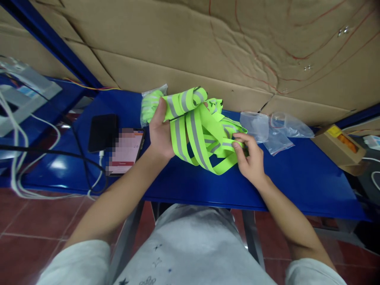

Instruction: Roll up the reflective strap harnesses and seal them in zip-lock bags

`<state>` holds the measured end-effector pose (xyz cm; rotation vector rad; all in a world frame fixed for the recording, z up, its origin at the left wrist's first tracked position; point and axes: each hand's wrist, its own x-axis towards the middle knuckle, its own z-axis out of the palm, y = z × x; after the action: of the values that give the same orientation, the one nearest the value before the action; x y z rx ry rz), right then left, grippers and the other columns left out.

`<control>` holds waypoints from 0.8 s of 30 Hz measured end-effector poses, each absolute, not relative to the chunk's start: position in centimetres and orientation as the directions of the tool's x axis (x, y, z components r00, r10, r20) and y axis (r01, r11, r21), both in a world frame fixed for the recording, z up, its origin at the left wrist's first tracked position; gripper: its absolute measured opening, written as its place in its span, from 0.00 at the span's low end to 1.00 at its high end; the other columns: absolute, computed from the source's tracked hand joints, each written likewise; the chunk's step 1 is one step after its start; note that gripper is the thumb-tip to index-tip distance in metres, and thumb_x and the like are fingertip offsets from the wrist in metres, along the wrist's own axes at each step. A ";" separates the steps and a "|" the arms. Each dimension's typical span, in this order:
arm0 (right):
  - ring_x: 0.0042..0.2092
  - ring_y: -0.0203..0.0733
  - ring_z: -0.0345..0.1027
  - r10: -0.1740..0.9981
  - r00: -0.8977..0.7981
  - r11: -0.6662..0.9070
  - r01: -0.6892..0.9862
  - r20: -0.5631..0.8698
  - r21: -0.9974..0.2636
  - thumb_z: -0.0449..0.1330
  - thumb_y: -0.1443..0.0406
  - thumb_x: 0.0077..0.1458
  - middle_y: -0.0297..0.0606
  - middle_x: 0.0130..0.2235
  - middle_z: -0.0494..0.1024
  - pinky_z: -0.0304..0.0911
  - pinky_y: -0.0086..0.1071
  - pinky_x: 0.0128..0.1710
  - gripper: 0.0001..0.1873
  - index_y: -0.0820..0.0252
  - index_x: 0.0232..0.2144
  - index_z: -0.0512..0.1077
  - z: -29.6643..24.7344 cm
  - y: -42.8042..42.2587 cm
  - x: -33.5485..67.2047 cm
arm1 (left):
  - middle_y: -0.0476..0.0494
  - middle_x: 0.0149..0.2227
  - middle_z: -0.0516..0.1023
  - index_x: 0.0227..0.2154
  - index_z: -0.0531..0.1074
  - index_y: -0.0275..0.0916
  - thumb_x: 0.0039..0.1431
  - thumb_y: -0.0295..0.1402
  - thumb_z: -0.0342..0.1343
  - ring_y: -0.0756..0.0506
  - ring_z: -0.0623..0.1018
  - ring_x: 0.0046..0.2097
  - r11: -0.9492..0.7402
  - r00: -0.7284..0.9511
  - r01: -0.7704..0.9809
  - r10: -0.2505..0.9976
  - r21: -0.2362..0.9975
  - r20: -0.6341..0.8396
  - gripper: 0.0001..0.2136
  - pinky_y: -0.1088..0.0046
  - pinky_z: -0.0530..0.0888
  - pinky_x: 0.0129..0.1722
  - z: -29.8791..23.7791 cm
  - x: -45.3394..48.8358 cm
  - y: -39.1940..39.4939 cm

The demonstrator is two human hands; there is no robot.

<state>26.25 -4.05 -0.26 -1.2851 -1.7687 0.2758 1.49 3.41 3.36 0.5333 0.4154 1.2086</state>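
Neon-green, grey-striped fabric straps (196,134), partly coiled but mostly in loose loops, are held over the glossy blue table (184,186): the left hand (161,136) grips them, fingers largely hidden; the right hand (251,158) pinches a strand. Behind, a neon-green bundle (151,103) already sits bagged in clear plastic.

Right of right hand (251,159): room over table (303,176), nearer than box (334,150). Beyond right hand: bags (255,127), then wall (178,51). Between hands: straps (196,136) block. Left of left hand (160,136): phone (130,146).
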 end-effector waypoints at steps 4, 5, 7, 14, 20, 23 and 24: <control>0.49 0.46 0.77 0.848 0.005 0.429 0.581 0.530 -0.692 0.58 0.57 0.71 0.41 0.46 0.82 0.73 0.39 0.48 0.14 0.49 0.56 0.73 -0.3 -4.0 26.4 | 0.41 0.57 0.83 0.62 0.74 0.41 0.69 0.56 0.52 0.29 0.65 0.73 0.246 0.319 -0.766 0.948 0.593 0.019 0.29 0.49 0.65 0.72 3.5 1.4 3.6; 0.49 0.46 0.77 0.852 0.008 0.430 0.560 0.523 -0.708 0.58 0.57 0.71 0.41 0.46 0.81 0.73 0.40 0.50 0.14 0.49 0.55 0.73 -0.3 -4.0 26.4 | 0.42 0.57 0.83 0.61 0.75 0.42 0.69 0.55 0.54 0.30 0.66 0.73 0.246 0.326 -0.763 0.945 0.598 0.026 0.27 0.49 0.66 0.72 3.4 1.5 3.6; 0.50 0.46 0.77 0.865 0.021 0.433 0.476 0.501 -0.766 0.59 0.55 0.70 0.42 0.48 0.80 0.73 0.42 0.52 0.16 0.49 0.56 0.72 -0.3 -3.8 26.4 | 0.43 0.56 0.84 0.57 0.78 0.43 0.66 0.51 0.60 0.30 0.68 0.71 0.246 0.349 -0.738 0.936 0.628 0.044 0.23 0.49 0.68 0.71 3.0 1.6 3.5; 0.60 0.48 0.74 0.956 -0.116 0.286 0.150 0.270 -0.946 0.58 0.37 0.63 0.42 0.61 0.77 0.75 0.42 0.55 0.34 0.47 0.62 0.71 3.0 -2.2 26.7 | 0.39 0.56 0.83 0.57 0.76 0.43 0.43 0.39 0.80 0.28 0.76 0.65 0.349 0.533 -0.496 0.845 0.795 -0.039 0.36 0.52 0.76 0.63 1.5 2.8 1.6; 0.45 0.45 0.76 0.944 -0.286 0.267 0.375 0.163 -0.888 0.77 0.51 0.48 0.36 0.47 0.82 0.74 0.39 0.45 0.30 0.53 0.50 0.74 7.4 0.5 25.0 | 0.44 0.58 0.82 0.64 0.70 0.51 0.44 0.30 0.78 0.30 0.79 0.62 0.386 0.571 -0.514 0.820 0.766 -0.031 0.42 0.55 0.78 0.59 1.7 2.9 1.0; 0.48 0.46 0.75 0.904 -0.285 0.422 0.478 0.318 -0.770 0.74 0.57 0.52 0.36 0.49 0.81 0.71 0.41 0.51 0.24 0.54 0.49 0.73 8.5 2.0 23.5 | 0.43 0.49 0.86 0.60 0.75 0.46 0.43 0.32 0.77 0.30 0.84 0.55 0.405 0.533 -0.581 0.845 0.705 -0.046 0.37 0.51 0.79 0.58 2.2 2.7 1.3; 0.50 0.47 0.75 0.885 -0.296 0.465 0.502 0.360 -0.729 0.72 0.58 0.53 0.37 0.50 0.81 0.70 0.42 0.53 0.23 0.55 0.49 0.73 8.8 2.4 23.0 | 0.43 0.46 0.87 0.59 0.76 0.44 0.44 0.32 0.76 0.30 0.85 0.53 0.399 0.520 -0.600 0.853 0.693 -0.041 0.35 0.50 0.79 0.58 2.4 2.6 1.4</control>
<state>23.00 2.40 8.83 -1.1550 -1.9515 0.6370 2.63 1.41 2.38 0.6765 0.4258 0.9550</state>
